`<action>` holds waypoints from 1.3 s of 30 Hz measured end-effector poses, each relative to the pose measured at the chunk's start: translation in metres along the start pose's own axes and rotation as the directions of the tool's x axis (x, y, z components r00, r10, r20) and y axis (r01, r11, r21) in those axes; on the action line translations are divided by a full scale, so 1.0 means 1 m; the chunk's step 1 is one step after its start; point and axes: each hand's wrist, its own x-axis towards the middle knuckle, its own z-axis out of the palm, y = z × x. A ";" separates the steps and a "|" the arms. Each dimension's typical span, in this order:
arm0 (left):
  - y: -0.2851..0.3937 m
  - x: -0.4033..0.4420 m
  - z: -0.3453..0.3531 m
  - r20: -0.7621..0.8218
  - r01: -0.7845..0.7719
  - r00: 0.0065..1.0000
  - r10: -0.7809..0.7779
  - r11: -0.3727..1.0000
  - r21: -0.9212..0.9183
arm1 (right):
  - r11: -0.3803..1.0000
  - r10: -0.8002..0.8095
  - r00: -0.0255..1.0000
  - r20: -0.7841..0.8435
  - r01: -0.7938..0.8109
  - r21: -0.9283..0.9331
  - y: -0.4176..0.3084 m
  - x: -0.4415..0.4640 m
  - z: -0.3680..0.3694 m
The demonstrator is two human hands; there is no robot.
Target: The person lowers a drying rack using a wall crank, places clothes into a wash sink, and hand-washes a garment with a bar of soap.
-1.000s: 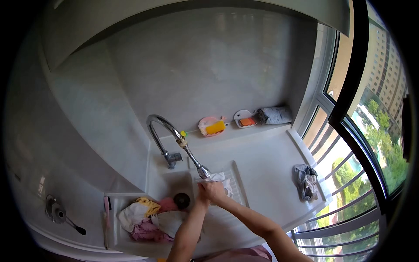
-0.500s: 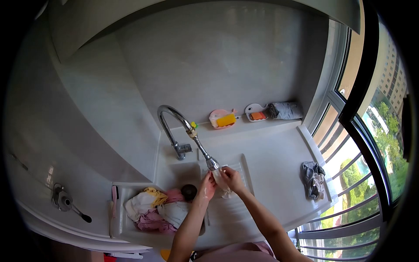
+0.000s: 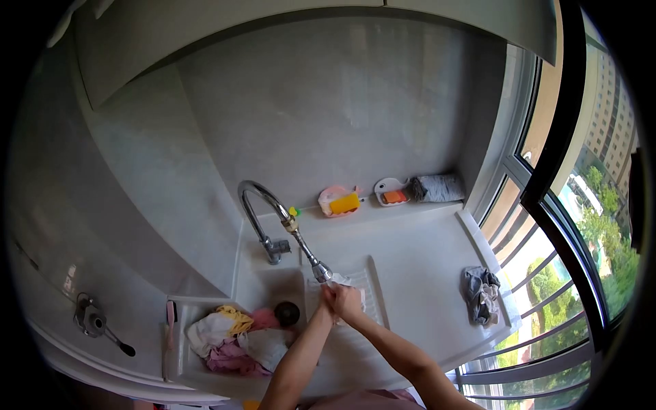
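Note:
Under the chrome faucet (image 3: 301, 239), my left hand (image 3: 329, 302) and my right hand (image 3: 348, 301) are pressed together with closed fingers. They grip a small white cloth (image 3: 342, 279), part of which shows just beyond the fingers; the rest is hidden by the hands. The spray head is right above the hands. Below them lies the ribbed washboard (image 3: 372, 290) of the sink. To the left, a heap of clothes (image 3: 236, 345) in white, yellow and pink fills part of the basin, beside a round dark object (image 3: 287, 313).
On the back ledge are a yellow soap bar (image 3: 344, 203) in a pink dish, an orange bar (image 3: 394, 197) in a white dish and a folded grey cloth (image 3: 438, 188). A crumpled grey garment (image 3: 481, 294) lies at the right counter edge. A pink brush (image 3: 171, 328) rests on the left rim.
My hands have come closer together, closing round the cloth that was stretched between them under the spray head. The whole view has shifted slightly.

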 end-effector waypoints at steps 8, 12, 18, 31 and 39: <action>0.038 -0.029 0.036 -0.673 0.311 0.676 0.301 0.711 0.630 | 0.647 0.167 0.944 0.286 -0.324 0.691 0.042 0.027 -0.026; 0.051 -0.037 0.057 -0.629 0.371 0.665 0.403 0.552 0.746 | 0.434 0.147 0.837 0.528 -0.534 0.726 0.034 0.023 -0.035; 0.029 -0.017 0.062 -0.477 0.039 0.793 0.379 0.749 0.661 | 0.584 0.067 0.897 0.438 -0.391 0.711 0.031 0.032 -0.035; 0.002 0.001 0.068 -0.630 0.059 0.762 0.150 0.953 0.298 | 0.968 0.160 0.983 0.085 -0.173 0.181 -0.003 0.024 -0.011; 0.024 -0.020 0.024 -0.184 0.320 0.776 0.604 -0.124 0.939 | 0.997 -0.009 0.996 0.090 0.002 0.079 0.063 0.025 0.023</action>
